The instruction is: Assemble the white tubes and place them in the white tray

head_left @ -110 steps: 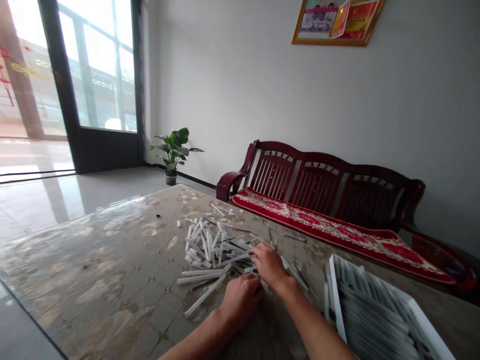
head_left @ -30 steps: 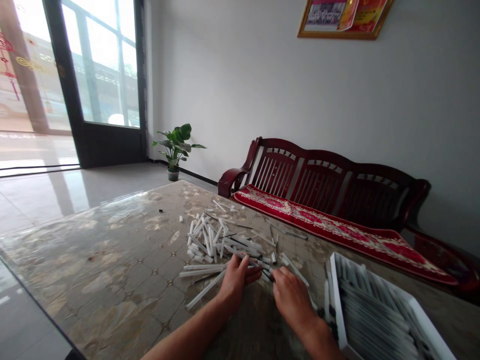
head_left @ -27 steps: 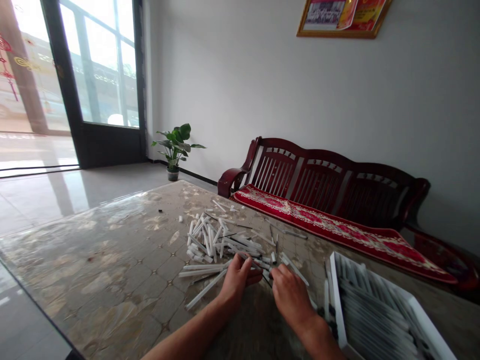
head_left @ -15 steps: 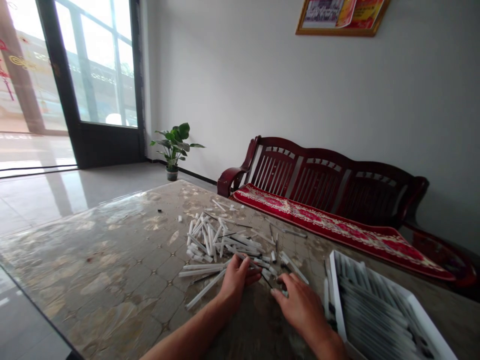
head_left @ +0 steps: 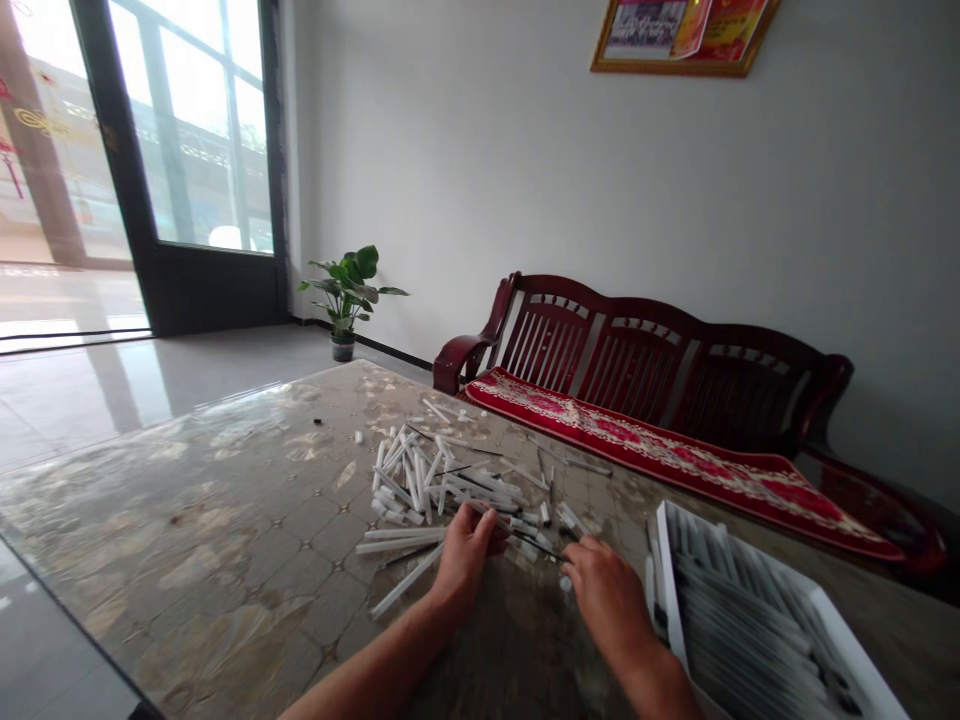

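A thin dark rod [head_left: 534, 545] lay stretched between the two hands, low over the table [head_left: 225, 520], just at the near edge of a loose heap of white tubes [head_left: 435, 485]. The left hand [head_left: 466, 555] gripped its left end, fingers curled around it together with what looked like a white piece, though the detail there was too small to be sure. The right hand [head_left: 606, 598] met the rod's other end with its fingers bent and pinched at the tip; whether it truly clamped the rod or only touched it could not be told. Both forearms reached in from the bottom edge.

The heap spread away from the hands toward the middle of the table, tubes lying crosswise over one another, with a few longer white sticks [head_left: 401, 545] flat just left of the left hand and some short stray pieces scattered farther out. Just right of the right hand stood a white tray [head_left: 670, 600], packed with rows of grey-white pieces laid side by side.

Beyond the table stood a dark red wooden bench [head_left: 652, 370] with a patterned red cushion [head_left: 675, 465] against a pale wall. A potted plant [head_left: 349, 295] sat on the floor near a glass door [head_left: 180, 150], and a framed picture [head_left: 679, 35] hung high on the wall.
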`<state>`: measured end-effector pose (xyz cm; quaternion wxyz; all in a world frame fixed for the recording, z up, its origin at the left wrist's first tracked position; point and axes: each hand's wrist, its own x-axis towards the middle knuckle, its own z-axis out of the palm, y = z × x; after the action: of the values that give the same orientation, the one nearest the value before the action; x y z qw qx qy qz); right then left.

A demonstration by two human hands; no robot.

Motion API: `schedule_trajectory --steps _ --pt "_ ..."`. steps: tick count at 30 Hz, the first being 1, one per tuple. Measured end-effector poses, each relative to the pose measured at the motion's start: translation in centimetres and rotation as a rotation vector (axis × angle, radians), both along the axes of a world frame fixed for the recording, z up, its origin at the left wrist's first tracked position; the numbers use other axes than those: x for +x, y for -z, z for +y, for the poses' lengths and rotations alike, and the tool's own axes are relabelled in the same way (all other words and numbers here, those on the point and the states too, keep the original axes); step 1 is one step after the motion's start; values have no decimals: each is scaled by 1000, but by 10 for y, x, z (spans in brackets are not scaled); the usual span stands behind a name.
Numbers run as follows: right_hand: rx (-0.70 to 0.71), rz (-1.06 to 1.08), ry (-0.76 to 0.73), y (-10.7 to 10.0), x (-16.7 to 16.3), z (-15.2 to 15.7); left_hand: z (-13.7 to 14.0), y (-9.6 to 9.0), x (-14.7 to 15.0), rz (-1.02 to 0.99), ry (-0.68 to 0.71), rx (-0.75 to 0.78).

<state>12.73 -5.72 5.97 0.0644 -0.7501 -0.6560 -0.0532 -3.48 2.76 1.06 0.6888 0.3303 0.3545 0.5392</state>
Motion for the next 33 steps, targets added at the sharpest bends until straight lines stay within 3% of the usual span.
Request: schedule_trajectory --steps 5,10,13,21,33 --pt "48 100 -40 -2 -12 7 -6 1 5 -65 131 -41" --pt "210 565 -217 1 -28 20 -7 -3 5 -203 181 -151" --pt "184 747 -195 6 -19 26 -4 -8 1 -232 146 -228" --pt "-73 140 177 14 34 20 1 -14 0 -270 74 -306" --pt "-76 92 285 25 48 10 -2 -15 1 -250 103 -314"
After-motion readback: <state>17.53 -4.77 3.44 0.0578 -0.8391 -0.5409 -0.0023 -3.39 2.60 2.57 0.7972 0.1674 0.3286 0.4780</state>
